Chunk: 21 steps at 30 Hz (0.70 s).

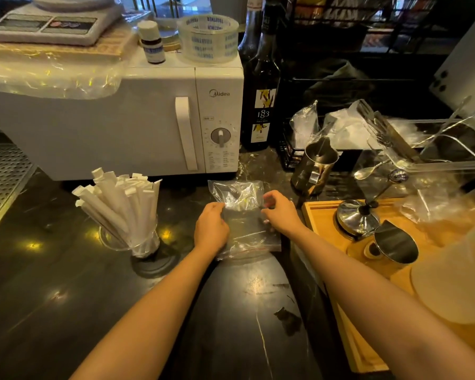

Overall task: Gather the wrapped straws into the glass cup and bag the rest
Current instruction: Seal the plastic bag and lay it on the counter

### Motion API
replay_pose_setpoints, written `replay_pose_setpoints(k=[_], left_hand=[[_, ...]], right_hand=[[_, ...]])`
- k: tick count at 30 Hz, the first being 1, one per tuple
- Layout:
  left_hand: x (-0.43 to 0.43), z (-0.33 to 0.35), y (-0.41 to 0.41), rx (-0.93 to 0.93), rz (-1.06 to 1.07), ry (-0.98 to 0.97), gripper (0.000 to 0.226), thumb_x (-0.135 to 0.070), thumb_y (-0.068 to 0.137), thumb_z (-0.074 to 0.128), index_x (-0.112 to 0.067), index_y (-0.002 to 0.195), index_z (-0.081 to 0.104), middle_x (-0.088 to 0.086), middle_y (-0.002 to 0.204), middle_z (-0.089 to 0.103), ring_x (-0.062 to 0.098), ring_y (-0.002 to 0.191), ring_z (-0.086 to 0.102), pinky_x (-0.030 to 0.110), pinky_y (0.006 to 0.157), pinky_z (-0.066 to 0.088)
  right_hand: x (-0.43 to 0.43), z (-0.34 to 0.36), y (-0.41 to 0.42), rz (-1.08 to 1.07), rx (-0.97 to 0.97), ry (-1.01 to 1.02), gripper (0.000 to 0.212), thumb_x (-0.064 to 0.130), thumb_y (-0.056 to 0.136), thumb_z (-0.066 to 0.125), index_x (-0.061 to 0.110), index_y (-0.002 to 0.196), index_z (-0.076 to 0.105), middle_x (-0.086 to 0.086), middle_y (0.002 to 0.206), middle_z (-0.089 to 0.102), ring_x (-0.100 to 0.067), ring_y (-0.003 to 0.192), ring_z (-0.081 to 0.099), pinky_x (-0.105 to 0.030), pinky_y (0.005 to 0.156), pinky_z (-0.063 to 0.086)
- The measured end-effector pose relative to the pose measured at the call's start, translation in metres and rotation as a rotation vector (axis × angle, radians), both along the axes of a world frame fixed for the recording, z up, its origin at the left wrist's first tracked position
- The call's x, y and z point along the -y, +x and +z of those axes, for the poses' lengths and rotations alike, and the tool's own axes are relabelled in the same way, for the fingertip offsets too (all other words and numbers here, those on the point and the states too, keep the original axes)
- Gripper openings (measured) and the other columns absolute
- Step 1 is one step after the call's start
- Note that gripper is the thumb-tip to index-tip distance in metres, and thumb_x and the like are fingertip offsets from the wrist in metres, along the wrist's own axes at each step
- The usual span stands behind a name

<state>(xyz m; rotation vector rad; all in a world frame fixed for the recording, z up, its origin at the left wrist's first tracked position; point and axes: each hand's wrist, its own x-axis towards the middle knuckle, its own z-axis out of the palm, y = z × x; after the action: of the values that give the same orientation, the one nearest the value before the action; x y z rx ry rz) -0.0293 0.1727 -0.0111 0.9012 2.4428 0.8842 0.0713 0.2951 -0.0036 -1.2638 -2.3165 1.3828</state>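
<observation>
- Head view, centre of the frame: the left hand [211, 225] lies knuckles-up on the left edge of a clear zip bag [244, 215], fingers curled down onto the film; whether they actually pinch it is hidden under the hand.
- Just to its right, the right hand [279, 211] has thumb and fingertips closed on the bag's right side, nipping the plastic near the middle of its length.
- Between the two hands the bag rests flat on the dark counter [66, 283], its red zip line toward the lower edge and its crumpled far end reaching toward the microwave [121, 119] in the upper left.
- I cannot tell whether any straws are inside; the film is glossy and wrinkled.
- Judging by the look, the bag is very light, limp and slick, so it will slide and fold rather than hold shape; the firm place to grip is probably the stiffer zip strip.
- Left of centre, well apart from the hands, the glass cup [133, 242] stands full of wrapped straws [121, 198], fanned out and leaning upper left.
- Those paper sleeves are light and easily creased, and the cup is fragile and looks top-heavy.
</observation>
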Motion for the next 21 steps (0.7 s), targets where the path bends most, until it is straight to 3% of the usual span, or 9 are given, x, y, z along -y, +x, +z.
replay_pose_setpoints(k=[2,3,6,8,13,19,21], left_hand=[[-0.001,0.003,0.001,0.003,0.018,0.014,0.048,0.007,0.085,0.037,-0.003,0.131,0.044,0.013,0.142,0.043,0.029,0.127,0.042,0.033,0.104,0.034],[-0.001,0.004,0.002,0.006,0.022,0.019,0.048,0.007,0.084,0.037,-0.003,0.131,0.044,0.013,0.142,0.044,0.030,0.128,0.042,0.033,0.104,0.034],[-0.003,0.005,0.004,-0.006,0.019,0.017,0.046,0.008,0.084,0.036,-0.002,0.128,0.047,0.014,0.139,0.046,0.031,0.124,0.045,0.035,0.101,0.038],[-0.004,0.002,0.005,-0.022,0.004,-0.002,0.045,0.007,0.084,0.036,-0.003,0.127,0.048,0.014,0.138,0.047,0.033,0.120,0.048,0.036,0.096,0.041],[-0.003,-0.010,0.010,-0.190,-0.128,-0.123,0.043,0.004,0.085,0.035,-0.002,0.127,0.043,0.009,0.143,0.039,0.032,0.116,0.045,0.038,0.090,0.041],[-0.007,-0.019,0.002,-0.344,-0.213,-0.284,0.051,-0.026,0.095,0.031,-0.009,0.142,0.020,0.001,0.155,0.019,0.023,0.136,0.025,0.040,0.107,0.025],[-0.007,-0.023,-0.001,-0.372,-0.227,-0.337,0.054,-0.033,0.096,0.025,-0.010,0.143,0.015,0.002,0.157,0.013,0.022,0.141,0.017,0.043,0.111,0.019]], right_hand=[[0.000,-0.001,0.000,0.032,0.029,0.039,0.024,-0.006,0.081,0.048,0.013,0.096,0.051,-0.007,0.094,0.051,-0.020,0.068,0.055,-0.012,0.038,0.042],[-0.001,-0.002,0.000,0.033,0.041,0.069,0.024,-0.008,0.080,0.048,0.014,0.090,0.051,-0.008,0.092,0.053,-0.024,0.074,0.057,-0.015,0.046,0.046],[-0.002,-0.006,0.001,-0.013,0.076,0.112,0.028,-0.012,0.078,0.044,0.015,0.075,0.050,-0.011,0.088,0.055,-0.036,0.089,0.061,-0.042,0.077,0.052],[-0.002,-0.010,0.003,-0.021,0.116,0.146,0.030,-0.012,0.078,0.041,0.015,0.070,0.050,-0.016,0.090,0.060,-0.037,0.090,0.062,-0.047,0.082,0.052],[0.001,-0.016,0.007,0.117,0.196,0.344,0.023,-0.005,0.086,0.041,-0.001,0.094,0.062,-0.022,0.108,0.053,-0.036,0.095,0.054,-0.040,0.085,0.045],[0.000,-0.020,0.006,0.219,0.218,0.462,0.025,0.002,0.090,0.039,-0.002,0.109,0.056,-0.017,0.117,0.049,-0.027,0.103,0.048,-0.032,0.089,0.041],[-0.002,-0.020,0.005,0.256,0.249,0.509,0.027,0.002,0.091,0.038,-0.002,0.113,0.052,-0.019,0.121,0.048,-0.029,0.110,0.045,-0.036,0.093,0.039]])
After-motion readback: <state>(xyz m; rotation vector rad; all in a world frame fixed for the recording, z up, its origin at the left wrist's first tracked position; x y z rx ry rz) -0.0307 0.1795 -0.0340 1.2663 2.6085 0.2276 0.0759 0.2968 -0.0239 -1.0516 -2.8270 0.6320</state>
